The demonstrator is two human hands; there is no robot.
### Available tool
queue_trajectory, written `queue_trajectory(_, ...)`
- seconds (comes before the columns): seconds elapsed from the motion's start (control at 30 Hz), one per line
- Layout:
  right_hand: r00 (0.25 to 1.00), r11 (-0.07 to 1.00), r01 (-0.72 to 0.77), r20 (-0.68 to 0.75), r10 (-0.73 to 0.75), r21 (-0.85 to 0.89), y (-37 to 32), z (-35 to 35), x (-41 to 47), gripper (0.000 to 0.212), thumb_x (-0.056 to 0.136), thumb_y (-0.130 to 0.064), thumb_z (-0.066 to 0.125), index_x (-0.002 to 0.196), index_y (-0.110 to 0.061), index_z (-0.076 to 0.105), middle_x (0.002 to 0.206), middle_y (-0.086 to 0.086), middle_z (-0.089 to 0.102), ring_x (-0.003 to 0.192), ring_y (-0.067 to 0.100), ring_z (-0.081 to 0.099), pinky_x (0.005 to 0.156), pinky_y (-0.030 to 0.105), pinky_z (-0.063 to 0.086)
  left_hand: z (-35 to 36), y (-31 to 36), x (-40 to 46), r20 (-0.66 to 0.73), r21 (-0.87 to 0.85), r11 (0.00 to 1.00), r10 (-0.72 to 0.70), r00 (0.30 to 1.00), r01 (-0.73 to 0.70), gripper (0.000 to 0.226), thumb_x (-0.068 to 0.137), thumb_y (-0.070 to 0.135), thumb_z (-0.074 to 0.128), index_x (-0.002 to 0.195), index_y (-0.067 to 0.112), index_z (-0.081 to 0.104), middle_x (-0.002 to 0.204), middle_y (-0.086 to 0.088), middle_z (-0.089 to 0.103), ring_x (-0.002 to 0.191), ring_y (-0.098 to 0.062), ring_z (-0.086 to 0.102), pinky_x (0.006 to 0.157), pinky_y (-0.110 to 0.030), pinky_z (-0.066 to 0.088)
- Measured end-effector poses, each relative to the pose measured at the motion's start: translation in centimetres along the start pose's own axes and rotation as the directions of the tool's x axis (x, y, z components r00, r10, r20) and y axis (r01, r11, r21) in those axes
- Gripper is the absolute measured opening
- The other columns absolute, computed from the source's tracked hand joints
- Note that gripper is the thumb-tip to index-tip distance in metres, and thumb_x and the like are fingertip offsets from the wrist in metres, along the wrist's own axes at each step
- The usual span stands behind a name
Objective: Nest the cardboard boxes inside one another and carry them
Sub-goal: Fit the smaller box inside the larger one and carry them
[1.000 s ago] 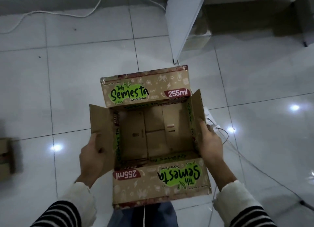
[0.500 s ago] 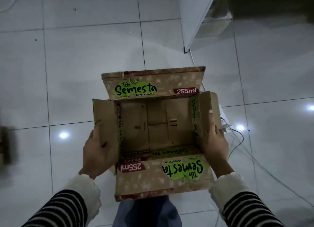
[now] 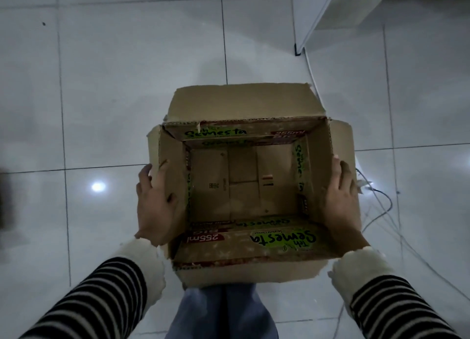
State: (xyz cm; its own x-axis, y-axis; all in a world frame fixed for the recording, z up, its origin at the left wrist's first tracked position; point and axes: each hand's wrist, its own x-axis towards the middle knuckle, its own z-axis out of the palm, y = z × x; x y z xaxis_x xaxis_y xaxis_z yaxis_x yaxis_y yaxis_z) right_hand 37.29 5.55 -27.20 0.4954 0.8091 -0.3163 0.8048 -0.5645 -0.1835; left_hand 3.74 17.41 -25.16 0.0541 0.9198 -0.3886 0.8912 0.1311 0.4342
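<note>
An open brown cardboard box [image 3: 244, 183] printed with green "Teh Semesta" and red "255ml" labels is held up in front of me above the floor. Its flaps stand open and its inside is bare. The printed walls look doubled, as if one box sits inside another, but I cannot tell for sure. My left hand [image 3: 156, 204] grips the left side flap, thumb on the inner face. My right hand [image 3: 338, 201] presses flat against the right side wall, fingers pointing away from me.
Glossy white floor tiles [image 3: 114, 84] lie all around. A white panel or cabinet [image 3: 320, 13] stands at the upper right. Thin cables [image 3: 381, 211] trail over the floor to the right of the box. My legs in blue trousers [image 3: 221, 310] are below it.
The box has come closer to the camera and tilted, so the far flap now shows its plain inner face. Both hands slid further along the sides. The dark object at the left edge has blurred out.
</note>
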Motion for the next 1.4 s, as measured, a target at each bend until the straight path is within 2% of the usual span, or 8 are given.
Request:
queue_trajectory(0.1,0.999,1.0,-0.023,0.047,0.022,0.019,0.1,0.8,0.3,0.089,0.081,-0.007,0.055,0.145,-0.02,-0.005,0.149,0.025,0.017,0.127,0.052,0.027,0.093,0.066,0.039,1.3,-0.3,0.3,0.008,-0.002,1.0,-0.004,1.0,0.004,0.074,0.079,-0.006,0.055,0.14,0.027,0.029,0.152,-0.014,0.02,0.127,-0.042,0.037,0.097,-0.057,0.044)
queue_trajectory(0.3,1.0,0.999,-0.012,-0.013,0.013,0.032,-0.1,1.5,0.7,0.083,0.084,-0.007,0.052,0.145,-0.033,0.002,0.139,0.022,0.034,0.101,0.048,0.051,0.068,0.055,0.051,2.8,-0.8,0.7,-0.038,-0.036,0.999,-0.011,0.999,0.01,0.067,0.085,0.0,0.047,0.141,0.031,0.026,0.149,-0.013,0.032,0.119,-0.041,0.049,0.094,-0.05,0.046)
queue_trajectory(0.67,0.997,0.994,0.012,-0.071,-0.004,0.109,-2.5,1.4,1.3,0.077,0.08,-0.013,0.053,0.145,-0.032,0.015,0.128,0.02,0.047,0.094,0.041,0.054,0.068,0.047,0.051,1.4,-1.5,2.3,-0.049,0.003,1.0,0.021,0.999,-0.021,0.051,0.094,0.011,0.038,0.142,0.025,0.031,0.139,-0.018,0.04,0.101,-0.044,0.057,0.08,-0.049,0.052)
queue_trajectory(0.9,0.999,0.999,-0.02,0.046,0.019,0.03,-3.1,-1.5,-0.1,0.065,0.087,-0.024,0.043,0.145,-0.027,0.014,0.146,0.019,0.03,0.119,0.044,0.042,0.085,0.054,0.048,-1.6,-1.5,0.7,0.127,0.072,0.996,0.05,0.991,-0.06,0.058,0.093,0.011,0.037,0.145,0.029,0.021,0.15,-0.018,0.025,0.117,-0.046,0.047,0.09,-0.054,0.048)
queue_trajectory(0.97,0.999,0.998,-0.023,0.038,0.021,0.056,-4.2,-3.7,-1.3,0.062,0.087,-0.019,0.047,0.143,-0.016,0.021,0.144,0.02,0.032,0.121,0.043,0.037,0.092,0.053,0.043,-3.9,-1.0,-0.8,0.102,0.03,0.997,0.064,0.993,-0.067,0.055,0.093,0.013,0.038,0.145,0.024,0.023,0.149,-0.019,0.029,0.124,-0.043,0.043,0.097,-0.051,0.044)
queue_trajectory(1.1,0.999,0.991,0.017,0.03,-0.021,0.135,-8.8,-9.0,-4.8,0.052,0.082,-0.004,0.055,0.13,0.001,0.037,0.129,0.027,0.044,0.11,0.043,0.045,0.087,0.047,0.043,-10.2,0.1,-5.0,0.002,-0.091,0.996,0.013,1.0,-0.012,0.062,0.087,0.008,0.051,0.144,0.015,0.026,0.145,-0.015,0.038,0.128,-0.033,0.041,0.102,-0.04,0.039)
queue_trajectory(1.2,0.996,0.991,0.091,0.016,-0.093,0.1,-13.5,-13.3,-8.0,0.04,0.081,-0.007,0.057,0.12,0.0,0.047,0.122,0.024,0.05,0.104,0.04,0.05,0.083,0.042,0.045,-16.0,0.2,-9.0,-0.065,-0.166,0.986,-0.041,0.997,0.03,0.061,0.085,0.009,0.055,0.141,0.014,0.031,0.139,-0.014,0.046,0.125,-0.03,0.045,0.1,-0.039,0.039)
queue_trajectory(1.4,0.929,0.889,0.36,-0.016,-0.371,0.284,-25.2,-18.8,-15.2,0.029,0.086,-0.01,0.056,0.115,-0.012,0.055,0.123,0.01,0.052,0.106,0.026,0.054,0.092,0.038,0.047,-25.7,-2.0,-17.2,-0.279,-0.412,0.911,-0.162,0.946,0.034,0.034,0.082,0.005,0.061,0.115,0.011,0.059,0.114,-0.009,0.065,0.1,-0.025,0.062,0.087,-0.031,0.047)
